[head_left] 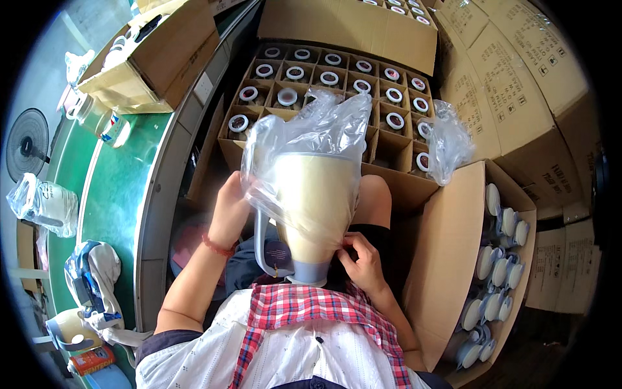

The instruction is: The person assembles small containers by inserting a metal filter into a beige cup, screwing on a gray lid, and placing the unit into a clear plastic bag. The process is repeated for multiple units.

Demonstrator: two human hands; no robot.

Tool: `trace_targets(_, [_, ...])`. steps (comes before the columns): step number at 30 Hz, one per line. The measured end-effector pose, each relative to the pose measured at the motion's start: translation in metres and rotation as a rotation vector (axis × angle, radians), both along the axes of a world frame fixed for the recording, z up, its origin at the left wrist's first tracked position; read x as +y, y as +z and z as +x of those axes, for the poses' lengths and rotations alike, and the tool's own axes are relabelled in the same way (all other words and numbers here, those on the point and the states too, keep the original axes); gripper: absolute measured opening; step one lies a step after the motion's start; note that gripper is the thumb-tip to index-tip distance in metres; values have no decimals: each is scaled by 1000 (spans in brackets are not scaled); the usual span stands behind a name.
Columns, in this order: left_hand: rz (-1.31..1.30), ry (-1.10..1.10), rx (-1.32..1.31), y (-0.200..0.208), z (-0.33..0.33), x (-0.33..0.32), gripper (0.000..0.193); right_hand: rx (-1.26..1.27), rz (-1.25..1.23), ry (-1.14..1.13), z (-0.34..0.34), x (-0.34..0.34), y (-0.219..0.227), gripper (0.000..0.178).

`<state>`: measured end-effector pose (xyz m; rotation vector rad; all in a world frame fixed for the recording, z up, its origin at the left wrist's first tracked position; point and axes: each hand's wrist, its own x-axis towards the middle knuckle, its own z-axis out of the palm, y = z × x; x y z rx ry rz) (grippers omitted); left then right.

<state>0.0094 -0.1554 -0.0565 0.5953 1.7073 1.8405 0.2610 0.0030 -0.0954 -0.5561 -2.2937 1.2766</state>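
Observation:
A cream jug (306, 194) with a grey-blue handle (261, 243) stands in front of my body, its wider end up and its narrow grey-blue end near my apron. A clear plastic bag (324, 126) is drawn over the wide end and hangs partway down the sides. My left hand (232, 202) grips the bag's edge left of the jug, beside the handle. On the lower right side, my right hand (363, 259) has its fingers closed on the bag's edge against the jug. A dark round tag (277, 255) hangs by the handle.
Ahead stands a divided carton (402, 178) of upright pieces with white ring tops. Another carton (427, 259) at right holds grey-and-white lids (495, 266); stacked cartons (512, 97) rise behind. Along the left, a green work surface (123, 194) carries a bagged jug (48, 204) and cloth (97, 279).

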Motion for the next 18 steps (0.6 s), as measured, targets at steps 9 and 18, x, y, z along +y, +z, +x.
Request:
trace_targets(9, [-377,-622,799,18,73,-101,41,-263,-463,416,89,1,32,13])
trace_targets(18, [-704,-726,1458,12,43,-15,46,-137,-459,442,106,-5,46,20])
